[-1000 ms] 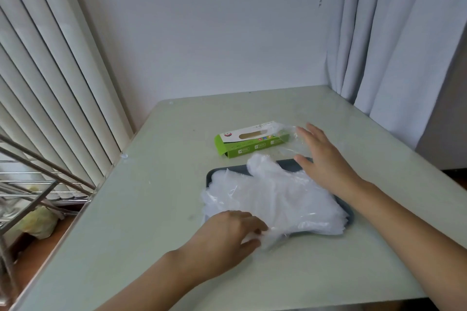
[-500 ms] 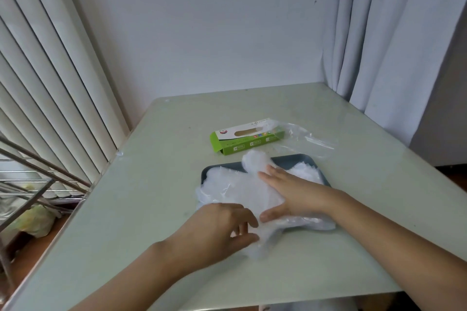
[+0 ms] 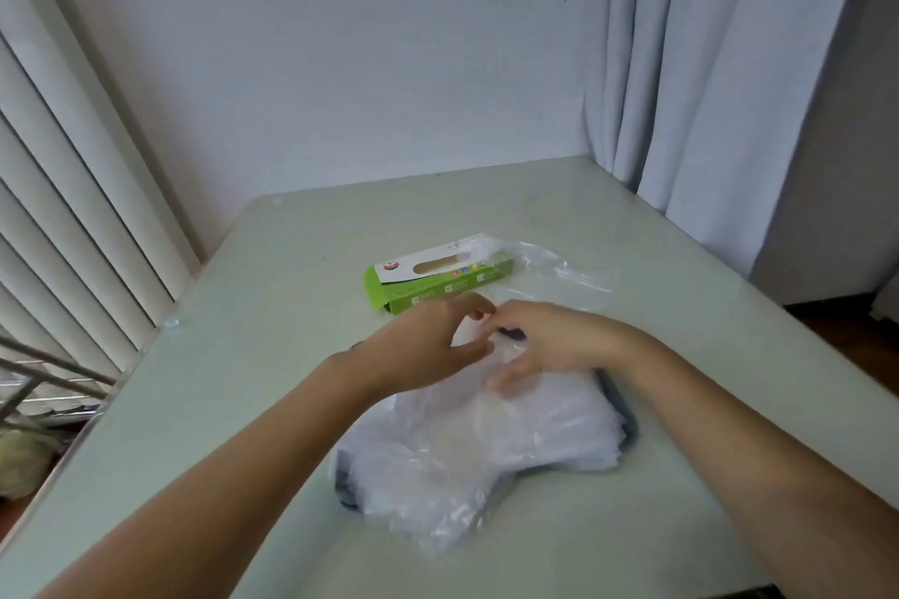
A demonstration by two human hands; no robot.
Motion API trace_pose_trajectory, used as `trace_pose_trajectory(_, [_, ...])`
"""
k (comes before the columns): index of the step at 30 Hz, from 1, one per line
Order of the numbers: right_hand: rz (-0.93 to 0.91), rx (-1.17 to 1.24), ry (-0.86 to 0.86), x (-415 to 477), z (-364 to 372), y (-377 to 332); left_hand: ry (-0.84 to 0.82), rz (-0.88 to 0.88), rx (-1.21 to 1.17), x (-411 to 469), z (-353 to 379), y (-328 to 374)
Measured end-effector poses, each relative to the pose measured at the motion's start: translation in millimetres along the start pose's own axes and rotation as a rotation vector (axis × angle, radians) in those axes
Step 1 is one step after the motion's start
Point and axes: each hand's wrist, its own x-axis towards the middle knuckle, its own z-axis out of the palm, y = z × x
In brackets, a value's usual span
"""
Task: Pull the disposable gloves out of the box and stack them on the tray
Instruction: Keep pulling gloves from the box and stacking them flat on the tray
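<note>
A heap of clear disposable gloves (image 3: 486,443) lies on the dark grey tray (image 3: 628,423) and spills over its near edge. Behind the tray stands the green and white glove box (image 3: 438,275). My left hand (image 3: 428,345) hovers over the far end of the heap, thumb and fingers loosely curved with a gap between them and nothing in them. My right hand (image 3: 549,340) rests on the far end of the heap, thumb touching the plastic. The fingertips of both hands nearly meet. The far tray rim is mostly hidden by my hands.
A loose sheet of clear plastic (image 3: 559,277) lies on the pale green table (image 3: 243,379) right of the box. Vertical blinds and a metal rack (image 3: 44,379) stand at the left, curtains (image 3: 705,88) at the right, a white wall behind.
My left hand has moved from the near end of the heap up to its far end. My right hand has shifted farther back too. The camera has come closer.
</note>
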Motion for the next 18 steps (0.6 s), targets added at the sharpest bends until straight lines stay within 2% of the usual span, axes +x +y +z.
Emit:
trace_pose_trajectory(3, [0.118,0.191,0.318,-0.5,-24.1,32.8,0.038,-0.046,0.003,18.2,-2.3,-5.2])
trace_pose_trajectory(5, [0.309,0.189,0.535,5.0,-38.2,65.9,0.034,-0.111,-0.033,32.6,-4.3,-8.1])
trace_pose_trajectory(6, [0.436,0.169,0.59,7.8,-43.2,83.6,0.034,-0.138,-0.014,42.3,-4.2,-10.5])
trace_pose_trajectory(8, [0.703,0.113,0.588,10.4,-46.0,112.9,0.007,-0.21,0.042,61.5,-2.0,-17.6])
trace_pose_trajectory(10, [0.865,0.079,0.596,10.1,-43.8,129.0,-0.03,-0.277,0.046,79.0,1.3,-25.6])
trace_pose_trajectory(13, [0.861,0.088,0.674,14.7,-37.8,139.9,-0.068,-0.354,0.072,96.4,8.2,-38.0])
trace_pose_trajectory(18, [0.607,0.256,0.734,22.1,-34.3,143.1,-0.106,-0.402,0.04,103.0,19.1,-49.4])
